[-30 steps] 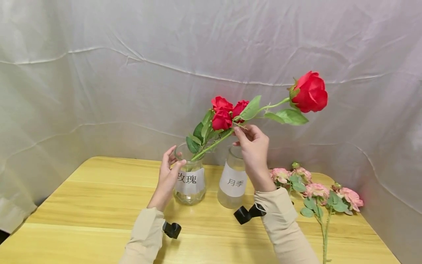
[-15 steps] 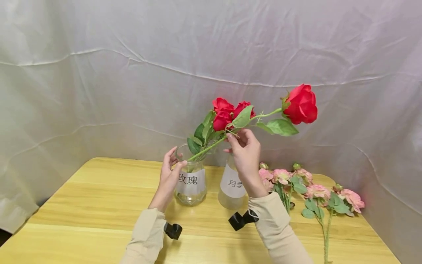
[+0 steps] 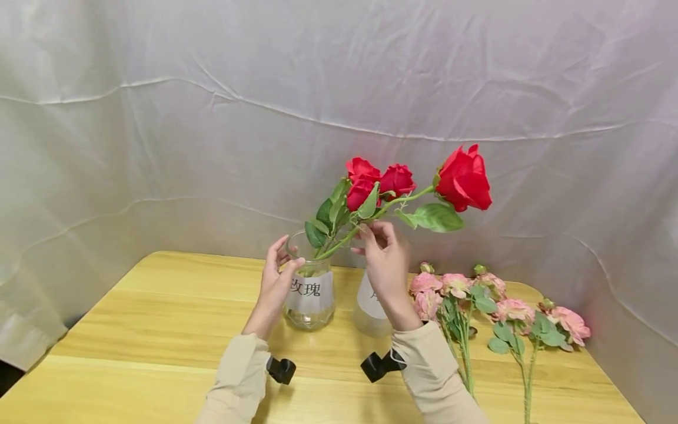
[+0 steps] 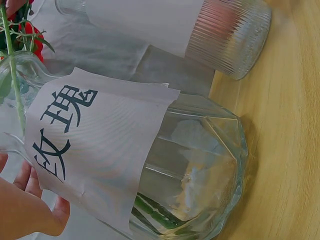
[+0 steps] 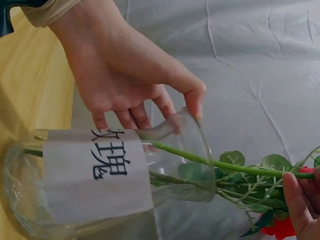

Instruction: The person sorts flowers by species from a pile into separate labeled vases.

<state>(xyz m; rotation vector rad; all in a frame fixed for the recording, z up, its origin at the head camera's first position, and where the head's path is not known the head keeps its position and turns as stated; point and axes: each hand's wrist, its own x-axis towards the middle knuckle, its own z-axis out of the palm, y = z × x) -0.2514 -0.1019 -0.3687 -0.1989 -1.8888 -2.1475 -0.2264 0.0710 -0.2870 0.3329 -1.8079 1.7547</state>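
In the head view my left hand [image 3: 274, 290] grips a clear glass vase [image 3: 311, 320] round its neck, thumb at the rim. The vase's white label reads 玫瑰, and red roses [image 3: 362, 178] with green leaves stand in it, leaning right. My right hand [image 3: 388, 268] pinches the green stem of another red rose [image 3: 464, 178], which slants up to the right. As the right wrist view shows, this stem [image 5: 227, 167] passes through the vase mouth into the glass. Fingers of the left hand [image 5: 127, 85] lie against the neck there.
A second glass vase [image 3: 369, 323], its label partly hidden by my right forearm and hand, stands just right of the first. Pink flowers [image 3: 514, 312] on long stems lie at the right of the wooden table [image 3: 159, 330]. A grey cloth [image 3: 296, 76] hangs behind.
My right hand has moved down and left with the rose, whose bloom is lower and nearer the other roses. The left hand stays at the vase neck.
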